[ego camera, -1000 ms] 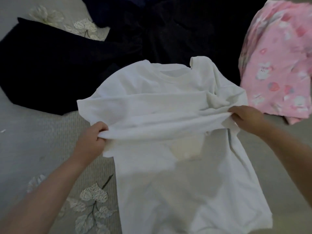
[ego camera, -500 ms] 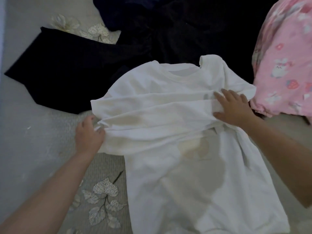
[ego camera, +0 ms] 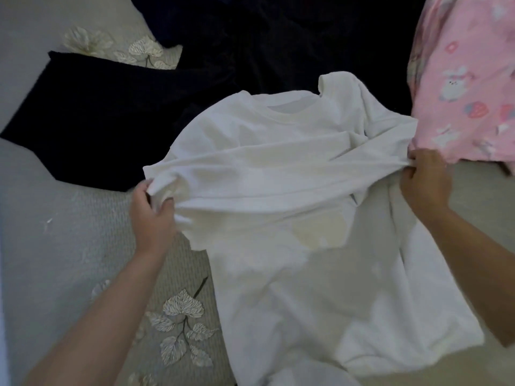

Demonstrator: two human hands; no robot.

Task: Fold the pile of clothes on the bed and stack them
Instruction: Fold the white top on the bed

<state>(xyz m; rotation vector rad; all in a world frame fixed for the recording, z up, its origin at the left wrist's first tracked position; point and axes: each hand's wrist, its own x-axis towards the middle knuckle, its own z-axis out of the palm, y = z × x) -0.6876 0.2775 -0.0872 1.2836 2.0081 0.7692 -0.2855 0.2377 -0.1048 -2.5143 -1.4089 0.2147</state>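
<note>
While stretched flat, white T-shirt (ego camera: pixel 278 176) spans left hand (ego camera: pixel 152 215) to right hand (ego camera: pixel 423 182).

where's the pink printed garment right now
In the head view the pink printed garment lies at the upper right of the bed, just right of the white t-shirt and beyond the right hand.
</note>
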